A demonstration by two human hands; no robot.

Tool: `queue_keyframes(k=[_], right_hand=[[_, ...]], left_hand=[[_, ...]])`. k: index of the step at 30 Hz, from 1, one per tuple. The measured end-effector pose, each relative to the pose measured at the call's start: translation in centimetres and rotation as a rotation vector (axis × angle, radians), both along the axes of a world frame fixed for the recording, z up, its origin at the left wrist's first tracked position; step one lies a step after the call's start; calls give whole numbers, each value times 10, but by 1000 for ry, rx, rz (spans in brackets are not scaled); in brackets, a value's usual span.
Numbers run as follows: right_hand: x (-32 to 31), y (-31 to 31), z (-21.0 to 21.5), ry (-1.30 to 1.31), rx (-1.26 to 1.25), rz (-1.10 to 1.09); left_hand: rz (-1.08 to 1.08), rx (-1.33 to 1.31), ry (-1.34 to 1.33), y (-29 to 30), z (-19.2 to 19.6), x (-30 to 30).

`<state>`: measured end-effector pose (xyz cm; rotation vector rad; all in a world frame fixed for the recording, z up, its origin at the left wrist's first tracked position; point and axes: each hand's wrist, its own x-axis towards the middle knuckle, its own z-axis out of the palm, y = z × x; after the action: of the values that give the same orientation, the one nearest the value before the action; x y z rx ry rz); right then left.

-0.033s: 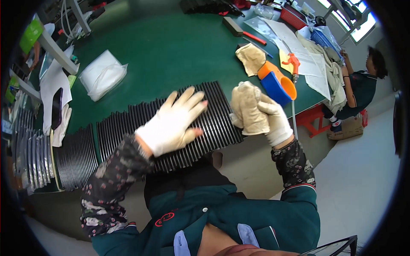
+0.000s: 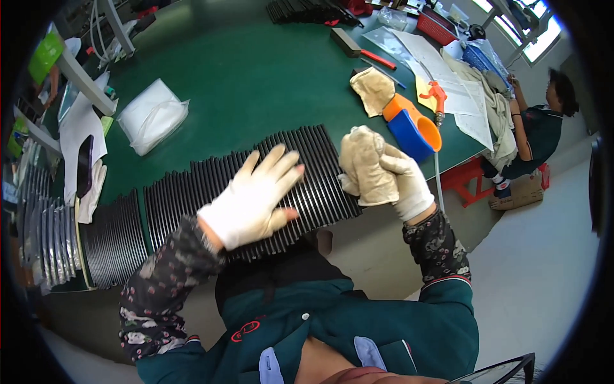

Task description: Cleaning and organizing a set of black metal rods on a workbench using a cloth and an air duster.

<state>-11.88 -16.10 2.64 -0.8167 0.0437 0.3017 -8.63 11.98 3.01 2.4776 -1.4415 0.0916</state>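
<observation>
The black rods [image 2: 320, 182] lie side by side in a long row, at the near edge of the green table [image 2: 236, 83]. The left hand [image 2: 251, 203], in a white glove, is open and palm down upon the rods, with its fingers spread. The right hand [image 2: 409, 182], gloved also, grips a beige cloth [image 2: 367, 165] at the right end of the rods; whether this cloth touches them, one cannot tell. Beyond the rods, to the right, there are another cloth [image 2: 373, 91], a blue ring [image 2: 407, 136] and an air gun [image 2: 436, 96]. Beyond the rods, to the left, lies a white packet [image 2: 153, 114].
</observation>
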Motion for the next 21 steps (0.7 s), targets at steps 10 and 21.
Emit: queue_keyframes(k=[10,21], right_hand=[[41,30,29,-342,-724,-44],[161,-27,-2,-388,-2844,-438]], left_hand=[[99,146,146,15,12,-93],[225,45,-27,4,-11,-92]])
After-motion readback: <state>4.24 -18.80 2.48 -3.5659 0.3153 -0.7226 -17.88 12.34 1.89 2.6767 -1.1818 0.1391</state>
